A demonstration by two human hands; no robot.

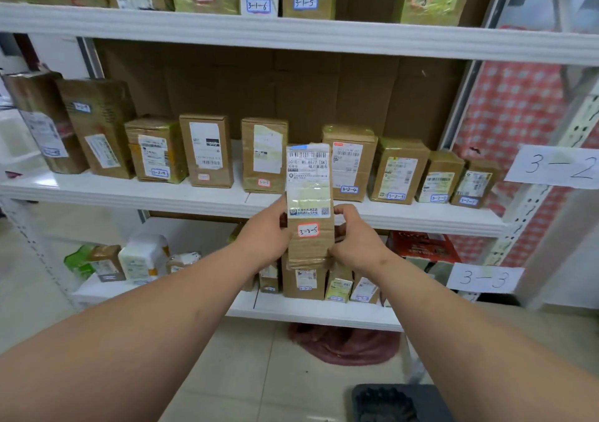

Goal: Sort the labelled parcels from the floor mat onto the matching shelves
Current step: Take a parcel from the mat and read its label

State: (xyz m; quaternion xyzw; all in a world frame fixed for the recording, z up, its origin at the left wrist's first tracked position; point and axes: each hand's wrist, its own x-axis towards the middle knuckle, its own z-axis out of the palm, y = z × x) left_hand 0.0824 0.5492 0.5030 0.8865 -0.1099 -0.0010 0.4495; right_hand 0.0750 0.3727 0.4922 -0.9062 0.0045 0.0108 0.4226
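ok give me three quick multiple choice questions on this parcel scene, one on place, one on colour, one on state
1. Where is the parcel with the 3-2-5 sticker?
A. on the floor
B. held in front of the middle shelf
C. on the top shelf

2. What colour is the border of that sticker?
A. red
B. green
C. black

3. How is the parcel held?
A. left hand only
B. right hand only
C. both hands

Answers:
1 B, it is held upright in front of the shelf marked by the 3-2 sign.
2 A, a red frame surrounds the handwritten number.
3 C, the left hand and the right hand each have a grip on one side.
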